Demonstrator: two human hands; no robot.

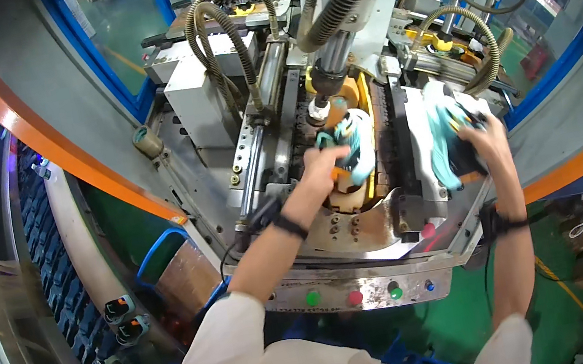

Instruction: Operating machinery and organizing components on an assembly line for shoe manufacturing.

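Pinched teal upper in right fingers; seemed light, pliable, best held edgewise; couldn't tell grip of left fingers.

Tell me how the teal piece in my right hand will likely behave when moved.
The teal piece is probably floppy, as its lower end trails in a narrow strip. It may be light, since only the right hand holds it. Its uneven outline suggests it won't readily roll.
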